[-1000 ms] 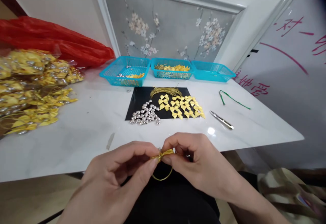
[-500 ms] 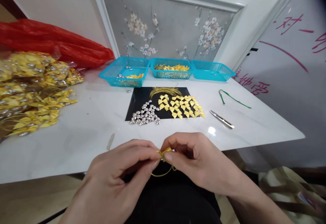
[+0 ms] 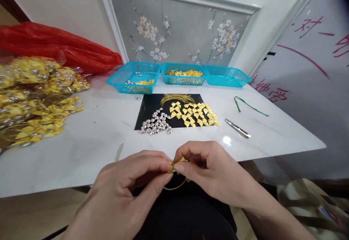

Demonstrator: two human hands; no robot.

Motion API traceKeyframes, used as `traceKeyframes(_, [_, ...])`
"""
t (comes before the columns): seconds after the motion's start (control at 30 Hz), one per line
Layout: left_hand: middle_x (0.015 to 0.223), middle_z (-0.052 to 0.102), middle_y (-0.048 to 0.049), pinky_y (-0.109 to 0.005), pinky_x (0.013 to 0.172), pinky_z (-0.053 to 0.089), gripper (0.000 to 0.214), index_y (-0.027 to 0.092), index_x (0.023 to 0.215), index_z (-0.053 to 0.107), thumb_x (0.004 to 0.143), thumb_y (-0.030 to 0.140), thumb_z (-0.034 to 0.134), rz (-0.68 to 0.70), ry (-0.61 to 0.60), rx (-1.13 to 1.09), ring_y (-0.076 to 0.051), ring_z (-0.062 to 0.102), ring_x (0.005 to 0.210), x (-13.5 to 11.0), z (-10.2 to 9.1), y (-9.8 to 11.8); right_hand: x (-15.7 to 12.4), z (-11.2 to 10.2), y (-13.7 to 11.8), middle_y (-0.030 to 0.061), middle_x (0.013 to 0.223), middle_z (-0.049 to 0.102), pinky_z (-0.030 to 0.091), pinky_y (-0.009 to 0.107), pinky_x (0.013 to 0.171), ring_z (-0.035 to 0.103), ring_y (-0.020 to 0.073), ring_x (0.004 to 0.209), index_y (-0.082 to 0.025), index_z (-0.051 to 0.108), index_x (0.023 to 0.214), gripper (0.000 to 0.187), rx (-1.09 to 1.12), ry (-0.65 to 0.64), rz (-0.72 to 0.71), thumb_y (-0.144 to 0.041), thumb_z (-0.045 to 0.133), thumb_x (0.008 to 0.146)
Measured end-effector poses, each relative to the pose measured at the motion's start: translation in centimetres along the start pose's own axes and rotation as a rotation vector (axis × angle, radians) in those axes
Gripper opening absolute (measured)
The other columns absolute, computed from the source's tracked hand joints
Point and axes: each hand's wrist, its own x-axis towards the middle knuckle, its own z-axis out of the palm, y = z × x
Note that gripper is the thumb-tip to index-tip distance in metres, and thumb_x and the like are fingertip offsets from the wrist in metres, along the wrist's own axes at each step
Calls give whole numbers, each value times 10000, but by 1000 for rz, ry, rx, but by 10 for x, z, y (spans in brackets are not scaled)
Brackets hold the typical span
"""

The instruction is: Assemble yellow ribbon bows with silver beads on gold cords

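Note:
My left hand [image 3: 128, 185] and my right hand [image 3: 209, 171] meet just in front of the white table's near edge, fingertips pinched together on a small yellow ribbon bow [image 3: 176, 163]. A loop of gold cord [image 3: 177, 186] hangs below the bow over my dark lap. Most of the bow is hidden between my fingertips. On a black mat [image 3: 148, 105] further out lie a cluster of silver beads [image 3: 155, 122], a spread of yellow bows [image 3: 195, 113] and a bundle of gold cords [image 3: 176, 97].
Three blue mesh baskets [image 3: 135, 76] stand at the table's back, two holding yellow pieces. A heap of finished yellow bows [image 3: 32, 98] and a red plastic bag [image 3: 54, 47] fill the left. Metal tweezers [image 3: 237, 128] and a green strip [image 3: 247, 103] lie right.
My fingers have closed in on the bow, which now shows less between them. The hanging cord loop has shifted slightly. Both hands stay in the same spot.

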Motion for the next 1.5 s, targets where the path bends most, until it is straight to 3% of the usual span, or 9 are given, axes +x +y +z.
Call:
traceKeyframes(0.27, [802,838,80,-107,689,592,195,373,703,808,790,219,726,-127,-70,-150,-130,787,709,1,-4,-4,2,-5,1,-49,715,583,355,252,587,441,102,640,-192,669,871,99,52,-48,-12,-259,642,939])
traceKeyframes(0.63, [745,835,63,-105,594,587,93,347,750,818,746,266,775,-193,-60,-159,-138,778,627,3,-1,1,5,-5,-6,-72,644,569,339,236,548,442,85,582,-200,694,852,67,-76,21,-23,-212,663,909])
traceKeyframes(1.0, [821,838,53,-156,692,619,172,367,711,824,773,231,738,-70,20,-41,-163,788,717,4,-1,-1,6,-7,-7,-54,662,608,348,225,522,467,84,563,-190,711,909,83,-100,5,-55,-209,634,932])
traceKeyframes(1.2, [830,838,68,-125,715,609,149,380,725,826,743,241,773,-100,32,-75,-142,789,721,1,-1,-2,5,-6,-10,-57,635,592,352,213,510,466,77,540,-192,729,893,100,-185,48,-95,-163,635,909])
traceKeyframes(1.37, [824,845,50,-134,667,613,61,348,753,821,763,303,780,-175,-28,-107,-157,788,718,2,-2,-3,3,-4,-13,-64,633,586,371,192,528,472,68,550,-196,733,878,156,-320,92,-175,-98,615,905])
traceKeyframes(1.5, [747,834,40,-142,562,592,80,319,754,816,777,293,744,-252,-109,-220,-149,760,623,8,-2,-1,2,-1,-14,-43,719,669,397,202,571,544,74,594,-191,712,872,177,-409,118,-243,-55,605,906])
